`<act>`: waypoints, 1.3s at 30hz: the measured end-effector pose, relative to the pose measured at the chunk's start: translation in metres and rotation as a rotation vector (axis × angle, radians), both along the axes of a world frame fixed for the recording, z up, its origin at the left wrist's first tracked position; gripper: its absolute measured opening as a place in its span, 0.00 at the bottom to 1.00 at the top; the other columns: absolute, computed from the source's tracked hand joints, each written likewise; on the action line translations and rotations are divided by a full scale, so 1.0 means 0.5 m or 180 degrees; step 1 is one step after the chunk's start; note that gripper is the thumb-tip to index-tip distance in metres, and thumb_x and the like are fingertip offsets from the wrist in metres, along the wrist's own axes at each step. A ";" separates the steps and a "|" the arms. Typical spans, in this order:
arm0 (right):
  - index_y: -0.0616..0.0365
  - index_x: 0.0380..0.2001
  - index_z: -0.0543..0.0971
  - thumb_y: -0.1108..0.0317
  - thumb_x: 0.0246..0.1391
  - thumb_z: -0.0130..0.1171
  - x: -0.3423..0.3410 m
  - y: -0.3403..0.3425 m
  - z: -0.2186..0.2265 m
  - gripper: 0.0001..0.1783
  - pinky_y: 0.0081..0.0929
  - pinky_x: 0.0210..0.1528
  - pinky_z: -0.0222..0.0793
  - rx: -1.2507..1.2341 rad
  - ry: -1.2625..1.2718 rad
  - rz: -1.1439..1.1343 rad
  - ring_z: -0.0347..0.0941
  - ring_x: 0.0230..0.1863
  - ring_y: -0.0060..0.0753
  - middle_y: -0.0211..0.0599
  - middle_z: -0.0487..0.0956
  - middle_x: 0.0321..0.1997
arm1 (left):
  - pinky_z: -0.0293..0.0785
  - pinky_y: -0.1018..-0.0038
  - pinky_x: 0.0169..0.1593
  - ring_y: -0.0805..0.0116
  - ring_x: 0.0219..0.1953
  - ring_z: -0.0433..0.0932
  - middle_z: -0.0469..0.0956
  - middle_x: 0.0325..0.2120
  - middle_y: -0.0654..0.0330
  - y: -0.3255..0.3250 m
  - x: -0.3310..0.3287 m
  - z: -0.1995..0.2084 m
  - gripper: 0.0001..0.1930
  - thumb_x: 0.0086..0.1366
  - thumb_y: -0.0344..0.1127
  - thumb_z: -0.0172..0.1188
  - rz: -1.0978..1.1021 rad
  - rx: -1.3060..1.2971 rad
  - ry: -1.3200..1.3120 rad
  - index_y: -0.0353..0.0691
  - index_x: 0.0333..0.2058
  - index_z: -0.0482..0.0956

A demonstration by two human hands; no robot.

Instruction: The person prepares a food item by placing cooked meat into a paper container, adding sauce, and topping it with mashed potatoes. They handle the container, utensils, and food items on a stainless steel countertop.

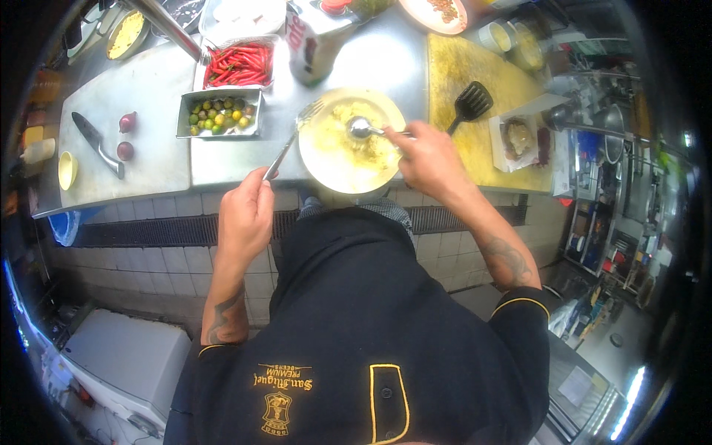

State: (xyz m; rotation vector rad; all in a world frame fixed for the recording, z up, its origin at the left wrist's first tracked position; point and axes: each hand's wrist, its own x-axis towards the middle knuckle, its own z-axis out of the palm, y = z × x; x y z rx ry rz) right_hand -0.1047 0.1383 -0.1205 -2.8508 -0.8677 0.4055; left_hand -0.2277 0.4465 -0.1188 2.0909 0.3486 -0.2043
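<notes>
My left hand (248, 211) is closed around the handle of a fork (283, 152), whose tines rest at the left rim of a round, pale yellow plate (315, 159). In my right hand (434, 162) is a spoon (363, 127), its bowl down in the soft yellow food (377, 154) on that plate. The food looks wet and mashed, spread over the middle; I cannot tell what it is. The plate sits at the front edge of the steel counter (245, 159), right before my body.
Left lies a white cutting board (159, 96) with a knife (93, 137), small red onions (126, 151) and a yellow cup (67, 170). Trays of red chilies (239, 65) and small green citrus (221, 116) stand behind. A bottle (315, 55) and, right, a black slotted turner (472, 102) on a yellow board (452, 63).
</notes>
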 end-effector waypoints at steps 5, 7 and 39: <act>0.57 0.65 0.76 0.68 0.55 0.56 0.003 -0.061 0.010 0.32 0.46 0.55 0.75 0.0603 0.0539 -0.0822 0.80 0.48 0.60 0.61 0.82 0.45 | 0.74 0.55 0.36 0.38 0.31 0.81 0.78 0.24 0.37 -0.016 -0.004 -0.035 0.14 0.72 0.32 0.52 -0.0210 0.0176 -0.0194 0.30 0.49 0.80; 0.60 0.66 0.74 0.66 0.56 0.54 -0.023 -0.074 -0.020 0.32 0.46 0.57 0.74 0.0701 0.0778 -0.1103 0.80 0.50 0.62 0.66 0.82 0.47 | 0.74 0.52 0.38 0.34 0.35 0.80 0.78 0.27 0.35 -0.016 -0.006 -0.044 0.14 0.71 0.32 0.52 -0.0247 0.0197 -0.0138 0.30 0.48 0.80; 0.61 0.63 0.78 0.66 0.58 0.59 -0.007 -0.082 -0.067 0.29 0.42 0.53 0.75 0.1224 0.0372 -0.2255 0.80 0.46 0.50 0.59 0.83 0.45 | 0.81 0.70 0.41 0.65 0.36 0.83 0.82 0.39 0.49 -0.162 0.156 -0.250 0.17 0.80 0.37 0.43 0.0061 -0.2483 0.1111 0.28 0.52 0.72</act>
